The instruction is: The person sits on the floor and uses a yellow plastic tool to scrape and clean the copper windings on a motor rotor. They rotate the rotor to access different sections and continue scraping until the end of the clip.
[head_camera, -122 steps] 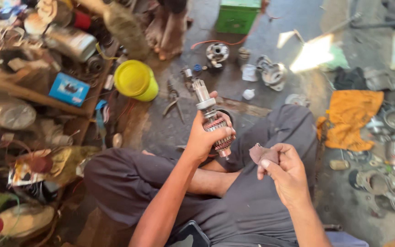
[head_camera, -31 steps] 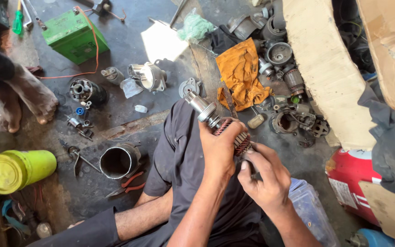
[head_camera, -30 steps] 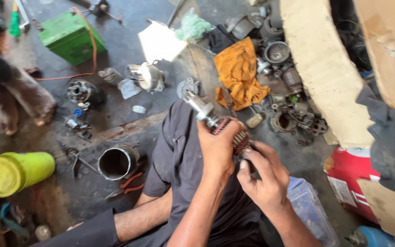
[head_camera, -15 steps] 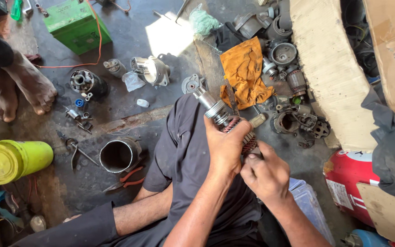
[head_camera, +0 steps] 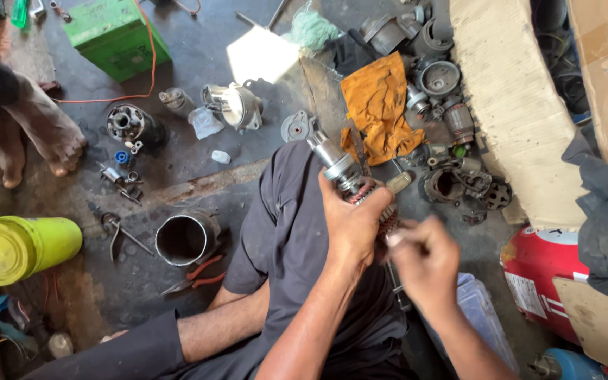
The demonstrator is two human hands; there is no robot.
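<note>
Left hand [head_camera: 350,225] grips the armature [head_camera: 346,176] over the lap, shaft tilted up-left; right hand [head_camera: 423,264], blurred, fingers pinched against its lower end. Orange rag [head_camera: 378,105] and steel cylinder [head_camera: 186,239] lie on the floor

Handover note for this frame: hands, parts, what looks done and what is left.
Left hand grips the metal motor armature with shaft and copper windings, shaft pointing away. Right hand, blurred, works at the armature's near end; what it holds cannot be told. Open metal cylinder housing and red-handled pliers lie on the floor to the left. Armature out of any housing; not refitted.
</note>
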